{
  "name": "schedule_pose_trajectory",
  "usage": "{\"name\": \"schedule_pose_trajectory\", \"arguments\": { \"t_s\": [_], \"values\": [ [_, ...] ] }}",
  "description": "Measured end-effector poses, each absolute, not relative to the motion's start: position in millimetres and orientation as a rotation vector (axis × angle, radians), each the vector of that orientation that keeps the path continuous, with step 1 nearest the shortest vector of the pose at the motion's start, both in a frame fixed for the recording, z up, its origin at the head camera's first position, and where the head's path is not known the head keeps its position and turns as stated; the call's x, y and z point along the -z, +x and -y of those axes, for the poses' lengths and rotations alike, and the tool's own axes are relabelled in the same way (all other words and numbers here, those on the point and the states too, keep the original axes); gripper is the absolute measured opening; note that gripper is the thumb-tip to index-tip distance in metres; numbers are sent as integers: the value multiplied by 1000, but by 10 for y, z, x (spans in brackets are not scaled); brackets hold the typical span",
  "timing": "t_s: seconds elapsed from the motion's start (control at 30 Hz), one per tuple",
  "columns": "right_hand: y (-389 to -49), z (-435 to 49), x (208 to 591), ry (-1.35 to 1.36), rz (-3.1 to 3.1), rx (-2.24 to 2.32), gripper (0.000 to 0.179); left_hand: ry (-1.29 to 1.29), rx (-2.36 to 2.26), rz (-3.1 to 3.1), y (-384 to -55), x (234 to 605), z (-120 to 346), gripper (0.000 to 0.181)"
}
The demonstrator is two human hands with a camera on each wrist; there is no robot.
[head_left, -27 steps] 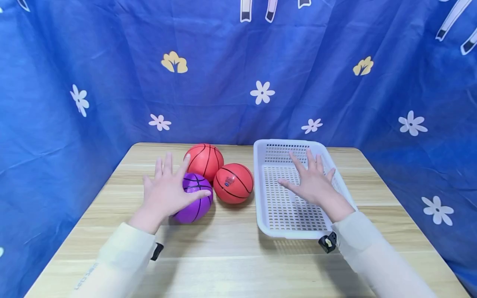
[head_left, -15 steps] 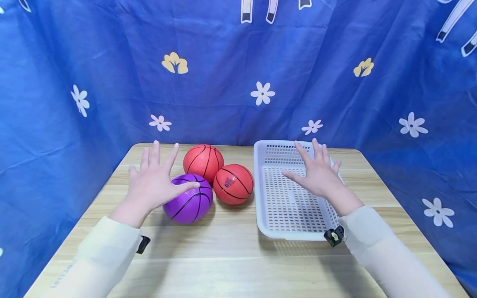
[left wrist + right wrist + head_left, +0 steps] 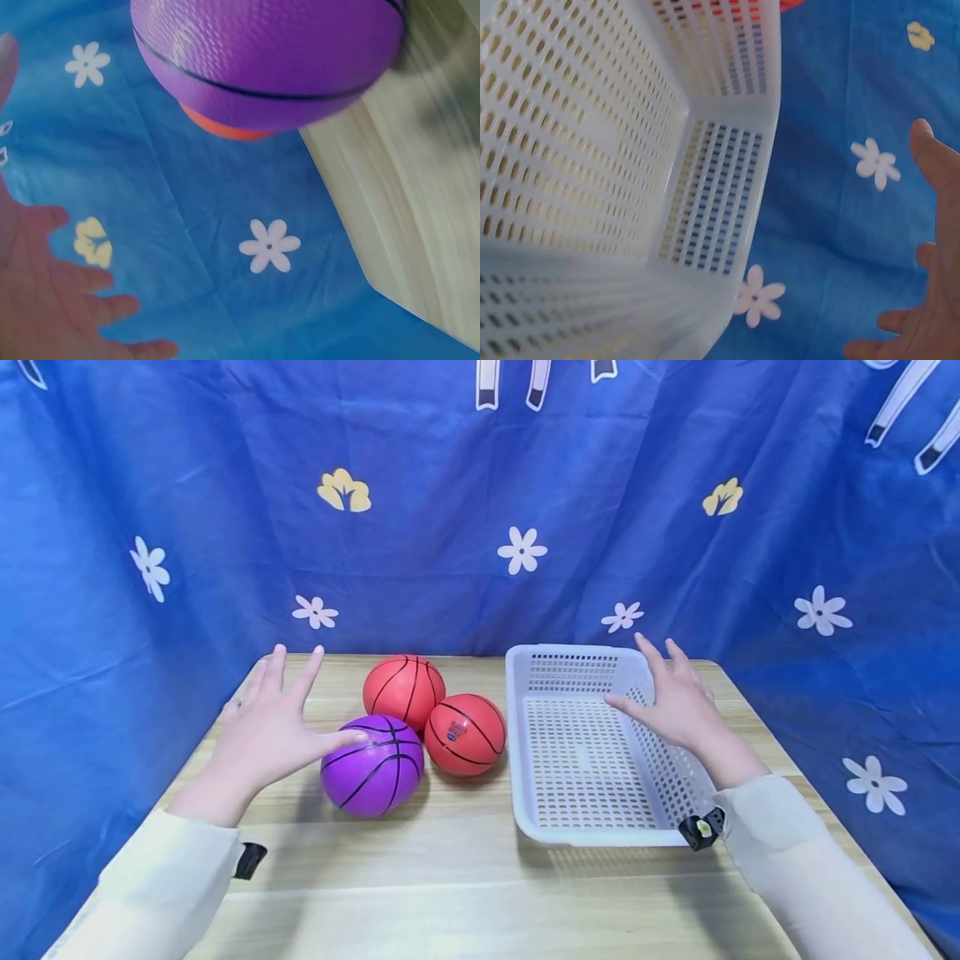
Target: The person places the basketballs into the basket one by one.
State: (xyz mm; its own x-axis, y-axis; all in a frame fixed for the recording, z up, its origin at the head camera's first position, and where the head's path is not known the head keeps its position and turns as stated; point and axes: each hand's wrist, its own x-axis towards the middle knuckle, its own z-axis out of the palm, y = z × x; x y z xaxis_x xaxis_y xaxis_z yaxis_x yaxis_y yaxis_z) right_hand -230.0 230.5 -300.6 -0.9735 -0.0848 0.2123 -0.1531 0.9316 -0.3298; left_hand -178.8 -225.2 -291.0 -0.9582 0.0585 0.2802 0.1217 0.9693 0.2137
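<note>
Left hand, left of centre in the head view: fingers spread, gripping nothing. Thumb overlaps the glossy purple basketball there, but the left wrist view shows us a gap. Right hand, right of centre: fingers spread too, holding nothing, over the right side of the white perforated plastic basket; apart from it in the right wrist view.

Risks as we see them:
- Left thumb dips: it could nudge the purple ball, and with nothing visible in front, that could roll toward bottom of frame along the pale wood-grain table.
- Purple pushed rightward: likely shoves the round red black-lined ball mid-frame, just beside the basket's left rim, into it. The matching red ball behind could scatter too.
- Right fingers drop: might catch the rim and skid or tip the basket, which looks light.
- Black wrist device overlaps the basket's lower-right corner; we can't tell if it touches. Could snag.
</note>
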Motion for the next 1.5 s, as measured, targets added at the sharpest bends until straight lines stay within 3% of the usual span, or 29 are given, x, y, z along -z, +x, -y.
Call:
{"name": "schedule_pose_trajectory", "arguments": {
  "t_s": [0.63,1.5],
  "values": [
    [-2345,-2939,3341,78,2933,-809,104,-181,475,2908,-1744,3285,2676,114],
    [-2202,-3302,3766,-51,2889,-1718,86,-326,868,2852,-1691,3805,2617,109]
  ]
}}
